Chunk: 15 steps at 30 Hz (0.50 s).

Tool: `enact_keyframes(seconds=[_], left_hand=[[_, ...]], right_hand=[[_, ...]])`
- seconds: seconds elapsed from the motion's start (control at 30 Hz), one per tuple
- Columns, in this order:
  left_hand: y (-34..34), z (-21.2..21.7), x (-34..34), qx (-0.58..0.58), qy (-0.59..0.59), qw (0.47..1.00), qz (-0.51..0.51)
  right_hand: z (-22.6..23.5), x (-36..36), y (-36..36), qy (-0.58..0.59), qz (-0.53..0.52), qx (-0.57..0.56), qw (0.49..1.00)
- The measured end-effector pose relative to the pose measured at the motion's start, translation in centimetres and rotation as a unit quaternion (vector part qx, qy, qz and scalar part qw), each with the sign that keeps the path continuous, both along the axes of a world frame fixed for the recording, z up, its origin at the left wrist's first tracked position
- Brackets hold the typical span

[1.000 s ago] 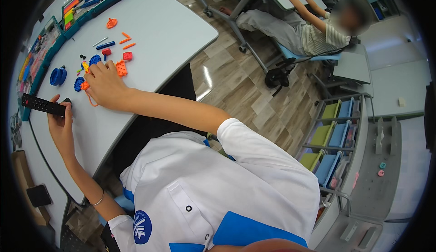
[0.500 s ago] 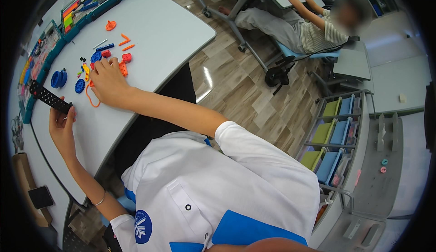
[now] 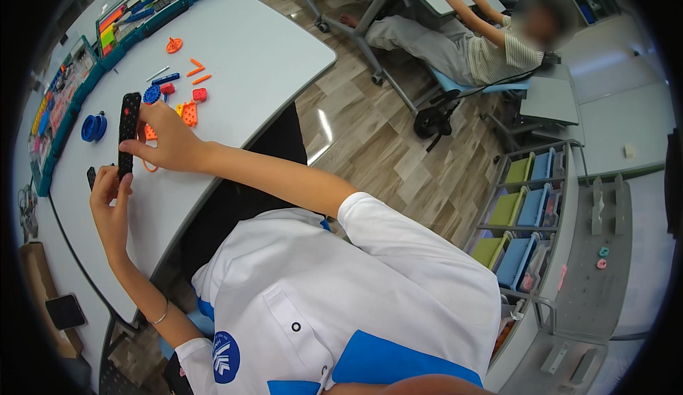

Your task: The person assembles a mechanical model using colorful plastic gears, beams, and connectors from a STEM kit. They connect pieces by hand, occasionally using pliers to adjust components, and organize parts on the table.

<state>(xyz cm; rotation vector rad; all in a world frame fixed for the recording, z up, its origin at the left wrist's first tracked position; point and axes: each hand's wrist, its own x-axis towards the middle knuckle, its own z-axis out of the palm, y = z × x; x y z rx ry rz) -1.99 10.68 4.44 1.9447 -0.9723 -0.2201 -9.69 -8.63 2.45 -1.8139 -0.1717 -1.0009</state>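
A long black building-set beam with rows of holes (image 3: 129, 128) stands nearly upright between my two hands above the white table. My left hand (image 3: 108, 194) pinches its lower end between thumb and fingers. On its upper part, my right hand (image 3: 169, 140) grips it from the right. The end of a second black piece (image 3: 91, 176) shows beside my left fingers; most of it is hidden. Past my right hand lie an orange plate with holes (image 3: 189, 114), red blocks (image 3: 200, 95), a blue gear (image 3: 151, 94) and an orange cord (image 3: 149, 166). Blue wheels (image 3: 93, 127) lie left of the beam.
Teal sorting cases (image 3: 160, 5) of coloured parts line the table's far left. Orange sticks (image 3: 201, 79), a metal rod (image 3: 158, 73) and an orange disc (image 3: 174, 45) lie farther back. Another person (image 3: 498, 53) sits at a separate table. Shelves of bins (image 3: 519, 210) stand right.
My right hand has left the loose parts and moved left onto the black beam. The beam has swung from slanting left to nearly upright.
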Motion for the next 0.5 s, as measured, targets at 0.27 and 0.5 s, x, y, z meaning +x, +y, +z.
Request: enact_keyframes(seconds=[0.27, 0.5], left_hand=[[0.1, 0.5, -0.3, -0.033, -0.035, 0.997, 0.063], [0.3, 0.2, 0.0, -0.01, -0.032, 0.997, 0.072]], right_hand=[[1.1, 0.0, -1.4, 0.025, 0.049, 0.173, 0.983], [1.7, -0.2, -1.8, 0.037, 0.227, 0.34, 0.912]])
